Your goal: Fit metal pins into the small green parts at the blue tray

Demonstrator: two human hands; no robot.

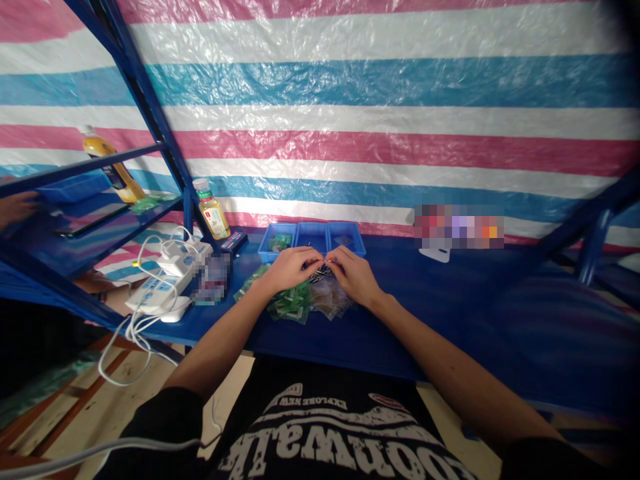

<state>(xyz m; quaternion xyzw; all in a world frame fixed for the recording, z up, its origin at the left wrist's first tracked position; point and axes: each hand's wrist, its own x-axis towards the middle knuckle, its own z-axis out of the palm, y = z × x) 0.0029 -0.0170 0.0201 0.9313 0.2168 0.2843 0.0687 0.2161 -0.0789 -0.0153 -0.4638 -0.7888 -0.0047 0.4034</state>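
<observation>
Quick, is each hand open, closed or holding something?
Left hand: curled inward; whether it holds anything can't be told.
Right hand: also curled inward; can't tell either.

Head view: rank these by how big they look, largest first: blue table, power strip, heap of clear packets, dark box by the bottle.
1. Blue table
2. Power strip
3. Heap of clear packets
4. Dark box

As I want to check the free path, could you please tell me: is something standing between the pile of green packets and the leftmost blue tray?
Yes. In this view, the left hand lies across the direct line from the green packets to the leftmost blue tray, hiding part of the gap.
</observation>
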